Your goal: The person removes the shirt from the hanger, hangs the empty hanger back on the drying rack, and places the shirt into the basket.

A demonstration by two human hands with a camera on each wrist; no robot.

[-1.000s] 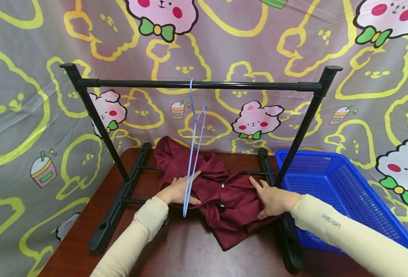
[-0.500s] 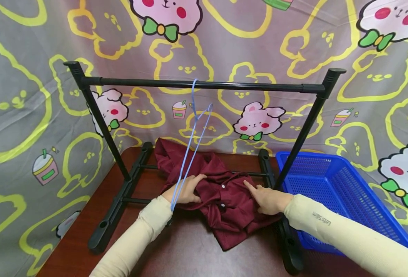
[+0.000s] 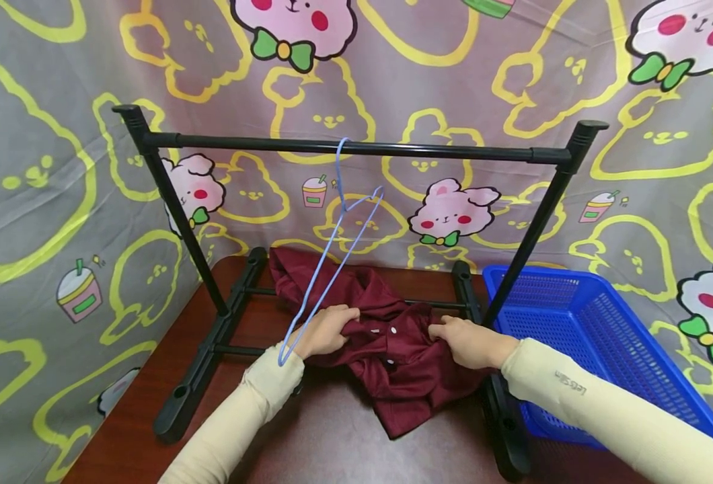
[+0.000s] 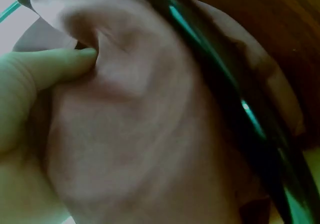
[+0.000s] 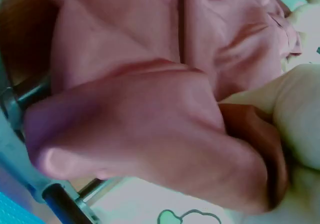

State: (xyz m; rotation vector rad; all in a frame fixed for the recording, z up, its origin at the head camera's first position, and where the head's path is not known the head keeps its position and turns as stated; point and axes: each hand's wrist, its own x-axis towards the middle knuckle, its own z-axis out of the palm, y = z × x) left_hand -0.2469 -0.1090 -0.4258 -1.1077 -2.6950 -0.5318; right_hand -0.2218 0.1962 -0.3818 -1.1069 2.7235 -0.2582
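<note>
The left arm reaches forward from the lower left, its hand (image 3: pixel 325 331) bent over the cloth with thumb and fingers pinching a fold, while a blue hanger (image 3: pixel 323 261) slants from the rack's bar (image 3: pixel 241 142) across that cuff. Between the hands the dark red garment (image 3: pixel 405 390) lies crumpled on the brown table (image 3: pixel 332 437) over the rack's lower bars, creased, white buttons showing, one corner pointing towards the person. The right hand (image 3: pixel 468 341) comes in from the right, fingers curled and gripping the garment's right side, fingertips hidden
</note>
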